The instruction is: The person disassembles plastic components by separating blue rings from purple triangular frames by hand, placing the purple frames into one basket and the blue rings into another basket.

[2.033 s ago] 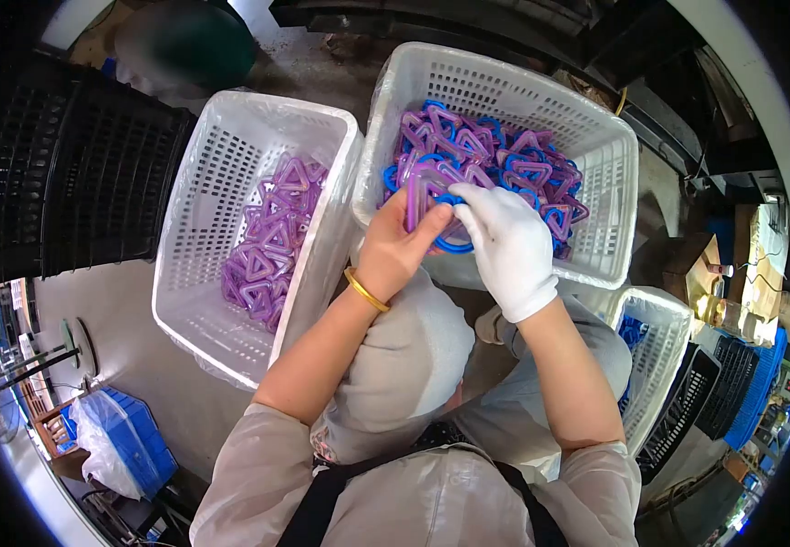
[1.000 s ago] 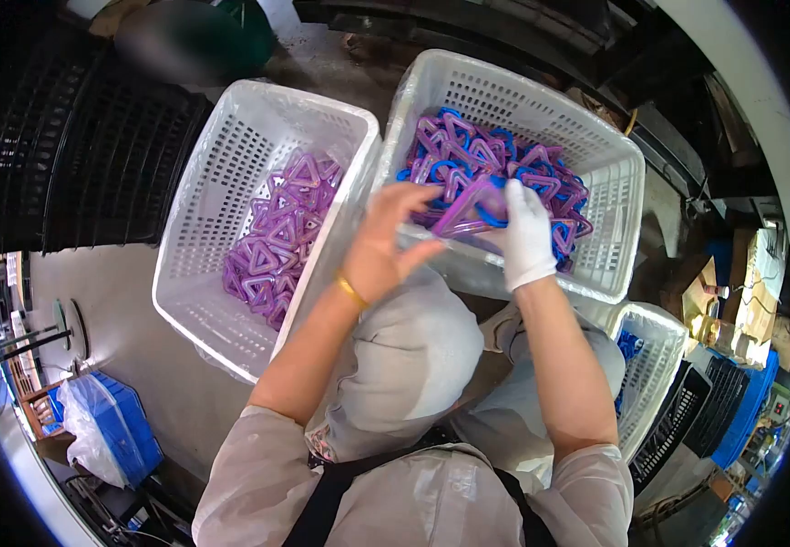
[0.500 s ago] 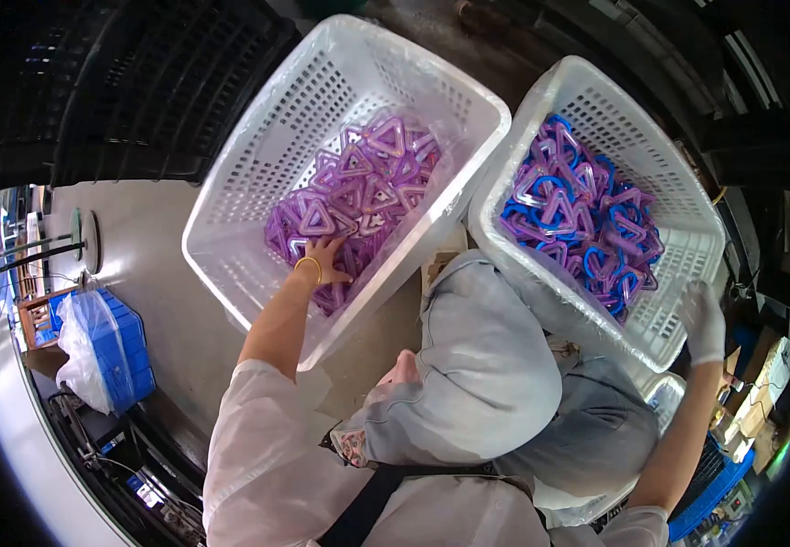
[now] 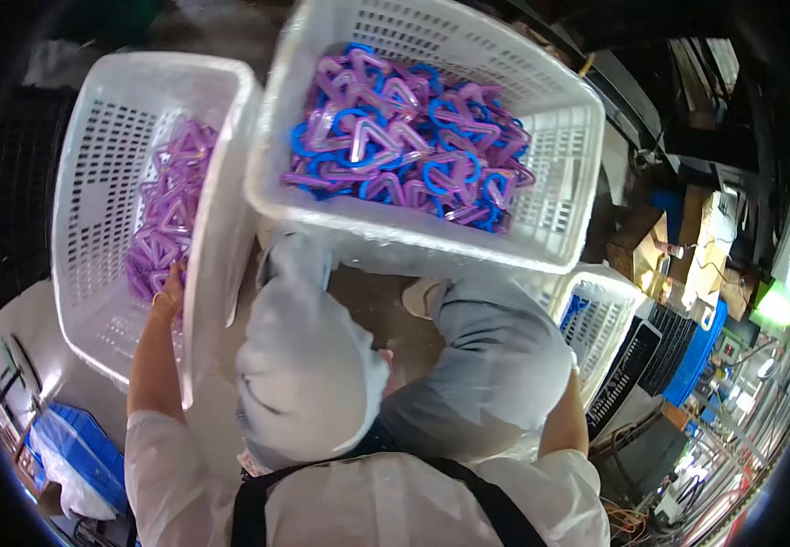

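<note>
My left hand [image 4: 174, 286] reaches into the left white basket [image 4: 103, 273], at the near end of a pile of purple translucent plastic triangles [image 4: 174, 208]. Its fingertips are among the triangles, and the basket wall partly hides them, so their grip is unclear. A yellow band circles that wrist. My right forearm [image 4: 566, 425] runs down beside my right knee, which hides the hand. In front of my knees stands a second white basket [image 4: 413, 242], holding purple triangles linked with blue rings [image 4: 441, 175].
By my right knee is a smaller white basket [image 4: 615, 299] with some blue pieces [image 4: 576, 310] inside. Black crates [image 4: 625, 372] and a blue crate [image 4: 697, 354] lie beyond it. Cardboard boxes [image 4: 636, 244] stand at right. A blue bin [image 4: 81, 447] with plastic sits lower left.
The view has turned right, so both large baskets appear further left. My right hand has left the right basket's edge and gone behind my knee. My left hand remains in the left basket.
</note>
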`<action>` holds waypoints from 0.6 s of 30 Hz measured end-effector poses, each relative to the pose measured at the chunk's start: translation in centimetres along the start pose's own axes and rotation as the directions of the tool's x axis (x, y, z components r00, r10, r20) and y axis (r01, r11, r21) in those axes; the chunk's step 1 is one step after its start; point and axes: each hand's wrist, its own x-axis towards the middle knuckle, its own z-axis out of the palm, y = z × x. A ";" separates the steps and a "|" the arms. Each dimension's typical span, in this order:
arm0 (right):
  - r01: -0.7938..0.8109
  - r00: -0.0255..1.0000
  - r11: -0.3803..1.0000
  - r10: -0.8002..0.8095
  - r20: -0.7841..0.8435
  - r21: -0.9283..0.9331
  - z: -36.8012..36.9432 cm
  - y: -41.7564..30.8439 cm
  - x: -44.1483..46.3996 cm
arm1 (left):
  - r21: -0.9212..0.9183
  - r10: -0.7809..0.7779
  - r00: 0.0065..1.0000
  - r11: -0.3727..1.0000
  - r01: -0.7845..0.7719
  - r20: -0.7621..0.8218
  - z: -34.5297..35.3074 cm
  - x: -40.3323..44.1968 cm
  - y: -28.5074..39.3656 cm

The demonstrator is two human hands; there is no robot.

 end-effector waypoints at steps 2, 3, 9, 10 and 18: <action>0.078 0.997 0.997 -0.078 0.017 0.020 0.8 6.4 6.7 | 0.173 -0.006 0.998 0.985 0.017 -0.065 0.0 -0.3 1.2; 0.126 0.989 0.988 -0.117 -0.093 0.090 2.5 8.2 8.1 | 0.287 0.006 0.995 0.958 0.024 -0.104 -0.1 -0.6 1.7; 0.051 0.998 0.996 -0.052 -0.018 -0.075 8.9 5.9 7.4 | 0.588 0.052 0.969 0.802 0.103 -0.240 -1.0 -3.1 4.3; 0.049 0.999 0.994 -0.049 0.009 -0.102 9.3 5.7 7.3 | 0.614 0.066 0.963 0.781 0.112 -0.260 -1.1 -3.5 4.8; 0.243 0.960 0.953 -0.210 0.188 -0.179 7.1 6.6 6.4 | 0.449 0.021 0.795 0.834 0.321 -0.607 -1.4 -8.2 7.6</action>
